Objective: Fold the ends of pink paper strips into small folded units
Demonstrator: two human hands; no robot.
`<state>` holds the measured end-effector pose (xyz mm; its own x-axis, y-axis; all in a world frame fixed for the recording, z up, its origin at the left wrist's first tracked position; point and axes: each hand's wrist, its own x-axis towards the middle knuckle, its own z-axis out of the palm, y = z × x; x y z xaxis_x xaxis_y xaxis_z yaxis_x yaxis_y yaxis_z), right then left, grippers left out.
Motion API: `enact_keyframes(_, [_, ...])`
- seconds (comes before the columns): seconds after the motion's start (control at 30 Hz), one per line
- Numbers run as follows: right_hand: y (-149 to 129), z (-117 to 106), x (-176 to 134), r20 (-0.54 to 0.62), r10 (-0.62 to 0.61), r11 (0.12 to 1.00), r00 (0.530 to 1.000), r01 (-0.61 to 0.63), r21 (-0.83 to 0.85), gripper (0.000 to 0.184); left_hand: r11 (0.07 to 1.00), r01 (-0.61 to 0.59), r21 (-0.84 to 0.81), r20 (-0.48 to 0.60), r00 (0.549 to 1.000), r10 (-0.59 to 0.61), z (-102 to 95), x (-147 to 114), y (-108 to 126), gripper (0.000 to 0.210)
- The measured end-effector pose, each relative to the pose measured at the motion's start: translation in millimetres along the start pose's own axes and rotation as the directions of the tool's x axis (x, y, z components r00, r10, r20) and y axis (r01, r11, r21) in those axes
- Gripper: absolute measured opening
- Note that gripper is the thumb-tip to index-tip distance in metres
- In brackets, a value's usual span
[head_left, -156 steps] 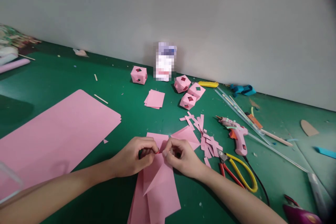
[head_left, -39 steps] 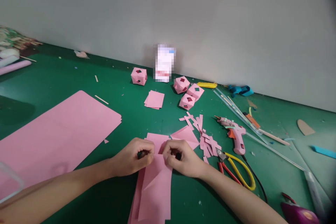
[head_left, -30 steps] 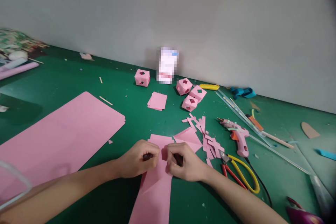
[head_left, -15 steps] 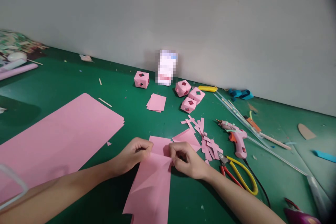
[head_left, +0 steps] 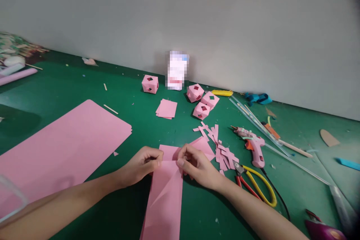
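Note:
A long strip of pink paper (head_left: 165, 198) runs toward me from the middle of the table, creased across near its far end. My left hand (head_left: 144, 165) pinches its left edge, thumb against curled fingers. On the right edge, my right hand (head_left: 197, 167) grips the same paper between thumb and forefinger. Beyond the crease, a paler pink flap (head_left: 168, 152) shows between the hands. Another folded pink piece (head_left: 204, 147) lies just past my right hand, beside a heap of small pink paper strips (head_left: 223, 153).
Pink paper cubes with diamond holes (head_left: 150, 84) stand near the wall, by a blurred upright screen (head_left: 177, 70). Small pink squares (head_left: 167, 108) lie before them. Large pink sheets (head_left: 67, 146) cover the left. At right are yellow-and-red-handled pliers (head_left: 260, 187) and a pink glue gun (head_left: 254, 148).
My right hand has shifted slightly left along the crease, its thumb now lying on the paper. The strip's near part has straightened, and its lower left corner no longer sticks out.

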<state>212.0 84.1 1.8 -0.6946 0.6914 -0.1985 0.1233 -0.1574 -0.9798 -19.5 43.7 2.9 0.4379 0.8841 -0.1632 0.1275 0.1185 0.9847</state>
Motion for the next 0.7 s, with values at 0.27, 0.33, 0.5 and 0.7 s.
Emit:
enact_keyframes(0.27, [-0.2,-0.1,1.2,0.039,-0.004,0.993,0.999,0.008,-0.118,0.029,0.974,-0.057,0.220,-0.011,0.998,0.061,9.4,4.3,6.4,0.030])
enact_keyframes(0.33, [-1.0,0.3,0.9,0.049,-0.006,0.992,0.999,0.012,-0.124,0.028,0.967,-0.060,0.249,0.012,0.998,0.058,10.5,5.0,7.7,0.029])
enact_keyframes(0.5, [-2.7,0.4,0.4,0.084,-0.006,0.996,0.996,0.013,-0.084,0.023,0.980,-0.064,0.190,0.039,0.998,0.058,8.2,3.7,7.2,0.024])
enact_keyframes(0.7, [-4.5,-3.0,2.5,0.024,-0.004,0.996,1.000,0.002,0.093,0.025,0.999,-0.010,0.044,-0.042,0.999,0.012,5.6,2.2,2.5,0.025])
